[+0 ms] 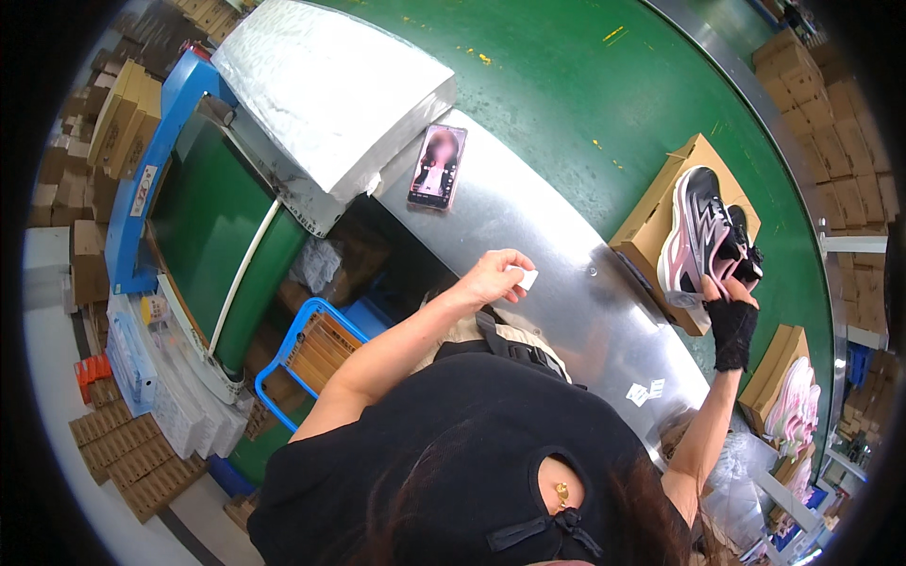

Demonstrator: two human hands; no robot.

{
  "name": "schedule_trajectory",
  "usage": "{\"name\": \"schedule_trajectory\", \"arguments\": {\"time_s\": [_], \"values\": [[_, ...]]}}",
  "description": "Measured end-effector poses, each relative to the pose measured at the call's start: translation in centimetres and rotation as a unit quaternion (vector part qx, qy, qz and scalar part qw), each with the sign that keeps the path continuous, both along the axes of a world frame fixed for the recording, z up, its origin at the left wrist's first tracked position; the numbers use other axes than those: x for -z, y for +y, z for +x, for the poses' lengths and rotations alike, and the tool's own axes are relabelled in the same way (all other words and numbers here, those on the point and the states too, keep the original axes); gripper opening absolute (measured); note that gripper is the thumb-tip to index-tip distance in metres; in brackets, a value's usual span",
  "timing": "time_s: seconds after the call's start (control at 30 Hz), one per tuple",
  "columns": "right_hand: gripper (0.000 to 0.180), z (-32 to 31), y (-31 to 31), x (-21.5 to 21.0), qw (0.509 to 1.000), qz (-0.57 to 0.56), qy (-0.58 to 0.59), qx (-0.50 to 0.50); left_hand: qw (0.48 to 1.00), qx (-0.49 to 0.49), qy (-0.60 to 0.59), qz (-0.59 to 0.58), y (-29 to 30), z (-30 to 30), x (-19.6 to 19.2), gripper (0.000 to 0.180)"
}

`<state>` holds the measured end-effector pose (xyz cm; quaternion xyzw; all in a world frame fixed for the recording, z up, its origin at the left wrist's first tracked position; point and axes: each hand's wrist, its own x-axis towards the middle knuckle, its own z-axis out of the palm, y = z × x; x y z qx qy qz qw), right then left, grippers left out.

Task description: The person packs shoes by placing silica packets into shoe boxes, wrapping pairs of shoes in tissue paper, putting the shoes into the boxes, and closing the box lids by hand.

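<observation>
My left hand (495,277) is closed in a pinch over the metal table edge (552,250), with a small white paper piece (528,277) between thumb and fingers. Out to the right, my right hand (732,319), in a black fingerless glove, grips the near end of a black, white and pink sneaker (696,231). A second shoe (739,236) of the pair lies beside it, partly hidden. Both rest on a brown cardboard shoebox (651,203) that sits partly on the green conveyor belt (566,113).
A phone (437,168) lies lit on the metal surface, beside a large white wrapped block (330,85). Small white labels (645,391) are stuck near the table's right part. Another box with pale pink shoes (795,401) stands farther right. A blue-framed stool (316,354) is at my left.
</observation>
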<state>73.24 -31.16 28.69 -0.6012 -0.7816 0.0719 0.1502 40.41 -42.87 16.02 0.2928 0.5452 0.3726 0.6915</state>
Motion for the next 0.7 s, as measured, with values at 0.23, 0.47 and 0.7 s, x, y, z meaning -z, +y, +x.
{"name": "schedule_trajectory", "arguments": {"time_s": [0.23,0.47,0.7], "values": [[0.034,-5.8,-5.0,-8.5,0.969,0.054,0.043,-0.238,0.964,-0.163,0.06,0.202,1.2,-3.2,-5.3,0.017],[0.037,-10.7,-2.9,-9.4,0.956,-0.134,0.028,-0.259,0.931,-0.243,0.076,0.261,3.4,-2.4,-7.0,0.015],[0.033,-10.4,-3.4,-1.7,0.893,0.058,-0.034,-0.446,0.905,-0.281,0.205,0.245,3.0,-2.0,-3.4,0.015]]}}
